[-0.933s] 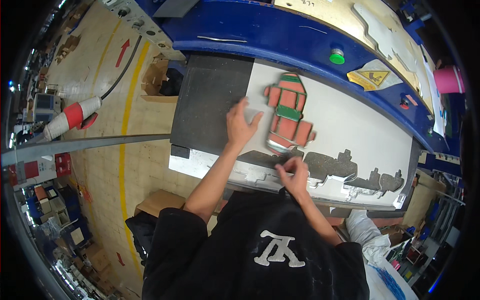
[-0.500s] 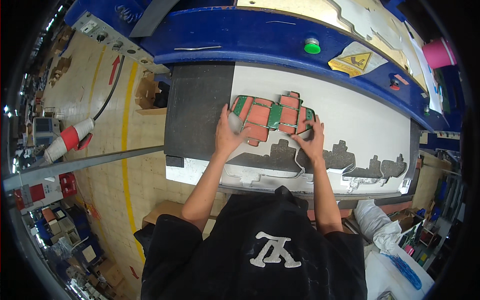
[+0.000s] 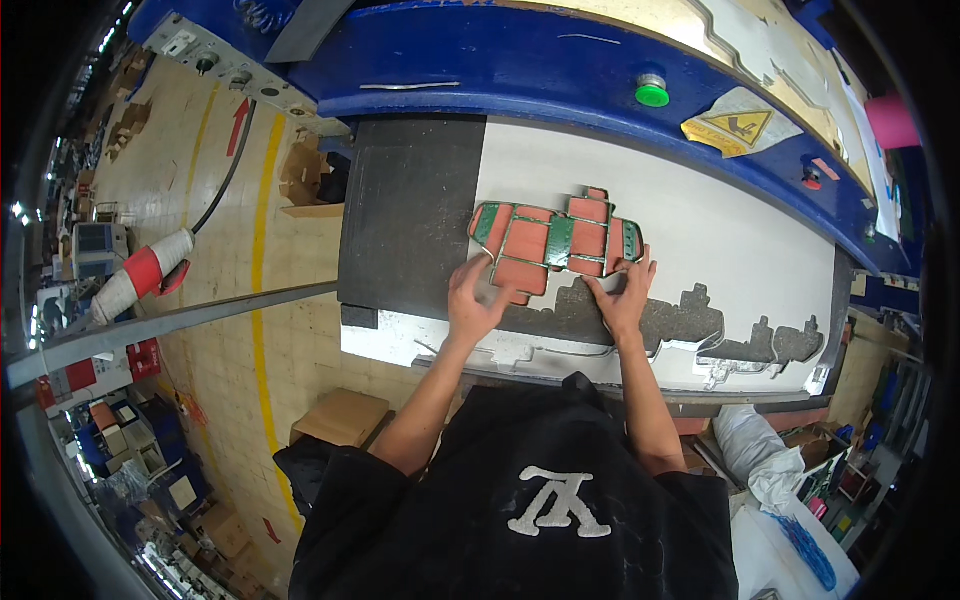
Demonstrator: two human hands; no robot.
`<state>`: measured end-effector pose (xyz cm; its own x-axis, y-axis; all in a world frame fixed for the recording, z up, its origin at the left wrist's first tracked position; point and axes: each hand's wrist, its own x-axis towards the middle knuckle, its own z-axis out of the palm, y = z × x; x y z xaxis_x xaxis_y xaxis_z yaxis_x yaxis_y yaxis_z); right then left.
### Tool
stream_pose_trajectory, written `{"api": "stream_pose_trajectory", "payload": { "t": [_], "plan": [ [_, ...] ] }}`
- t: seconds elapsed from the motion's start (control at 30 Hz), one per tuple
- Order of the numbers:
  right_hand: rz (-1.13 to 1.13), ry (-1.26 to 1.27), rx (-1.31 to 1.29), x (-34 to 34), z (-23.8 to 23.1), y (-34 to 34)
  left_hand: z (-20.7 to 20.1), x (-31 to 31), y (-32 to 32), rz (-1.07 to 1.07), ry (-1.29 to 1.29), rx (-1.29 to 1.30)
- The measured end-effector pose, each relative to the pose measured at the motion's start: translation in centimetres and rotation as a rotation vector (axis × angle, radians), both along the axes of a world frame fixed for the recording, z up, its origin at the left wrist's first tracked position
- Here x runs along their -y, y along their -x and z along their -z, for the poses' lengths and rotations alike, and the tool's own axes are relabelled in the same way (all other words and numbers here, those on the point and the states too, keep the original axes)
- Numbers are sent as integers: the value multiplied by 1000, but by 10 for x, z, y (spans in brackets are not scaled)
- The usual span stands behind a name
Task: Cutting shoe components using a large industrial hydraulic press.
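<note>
A cutting die (image 3: 560, 240) with green metal edges and reddish foam pads lies on a white sheet (image 3: 720, 240). My left hand (image 3: 474, 303) is at its lower left edge, fingers and thumb curled against the side nearest me. At the lower right end, my right hand (image 3: 624, 302) grips the die between thumb and fingers. Cut-out gaps of the die's outline (image 3: 680, 322) run along the near part of the sheet, with the dark board (image 3: 410, 210) showing through them.
A blue press beam (image 3: 540, 75) crosses behind the sheet, carrying a green button (image 3: 652, 92) and a yellow warning sign (image 3: 742, 124). At left, a grey metal bar (image 3: 200, 320) reaches toward the board. A cardboard box (image 3: 340, 418) stands below the board's left side.
My left hand has slid down along the die's left side, toward me. The die has turned slightly, while my right hand stays at its right end.
</note>
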<state>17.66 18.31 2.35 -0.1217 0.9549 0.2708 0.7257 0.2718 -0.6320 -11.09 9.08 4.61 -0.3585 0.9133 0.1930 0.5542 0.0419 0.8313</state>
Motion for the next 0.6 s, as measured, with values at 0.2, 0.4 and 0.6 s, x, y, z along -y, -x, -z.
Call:
{"api": "stream_pose_trajectory", "payload": {
  "t": [0.2,0.4,0.6],
  "plan": [
    [-26,-70,-30,-1,-6,4,3,14,10,171,25,-177],
    [-27,-67,-35,0,-5,4,16,13,6,114,-29,-182],
    [-26,-64,-30,2,-3,5,23,21,-1,91,-45,-156]
  ]
}}
